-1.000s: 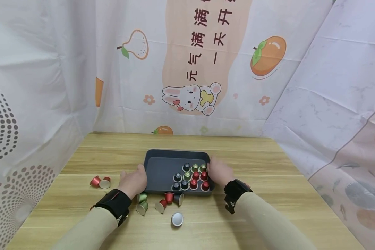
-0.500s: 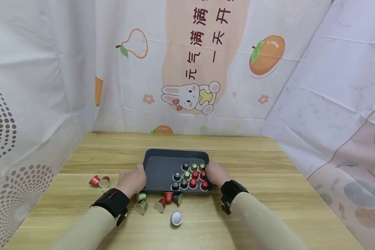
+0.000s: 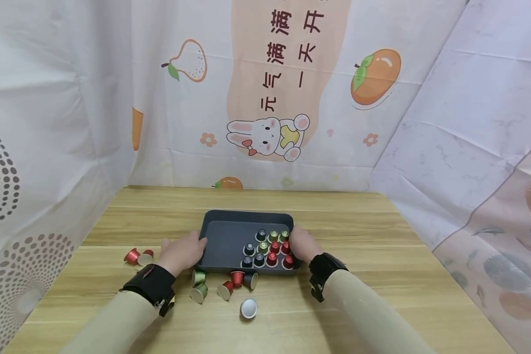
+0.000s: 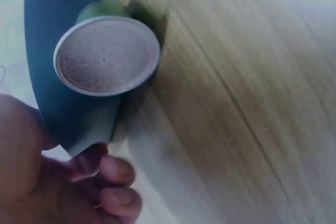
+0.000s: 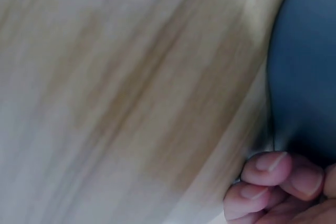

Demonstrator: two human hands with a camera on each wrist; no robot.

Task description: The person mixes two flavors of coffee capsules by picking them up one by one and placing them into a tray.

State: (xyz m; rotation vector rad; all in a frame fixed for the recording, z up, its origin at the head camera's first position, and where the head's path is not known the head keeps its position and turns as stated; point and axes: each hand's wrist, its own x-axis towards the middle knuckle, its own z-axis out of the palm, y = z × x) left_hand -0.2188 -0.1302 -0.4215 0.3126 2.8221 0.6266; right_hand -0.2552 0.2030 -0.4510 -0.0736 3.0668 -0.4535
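Note:
A dark grey rectangular tray [image 3: 223, 241] lies on the wooden table, with several coffee capsules standing lid-down in its right half: black, green and red [image 3: 271, 259]. My left hand [image 3: 182, 253] grips the tray's left end, thumb on one side of the wall and fingers curled on the other. At the right end, my right hand [image 3: 306, 244] holds the rim, its fingertips [image 5: 266, 167] curled against the outer wall. Close by the left hand, two green capsules [image 3: 198, 293] lie on their sides before the tray; the left wrist view shows a capsule's lid [image 4: 107, 56] large.
In front of the tray lie red capsules [image 3: 225, 290], a dark capsule [image 3: 250, 280] and a pale upturned capsule [image 3: 248, 309]. Two more red capsules [image 3: 132, 256] lie on the table [image 3: 362, 275] at left. A printed curtain [image 3: 185, 123] hangs behind.
My left hand and wrist have shifted slightly left at the tray's end. The tray and capsules keep their places; the head view has drifted a little.

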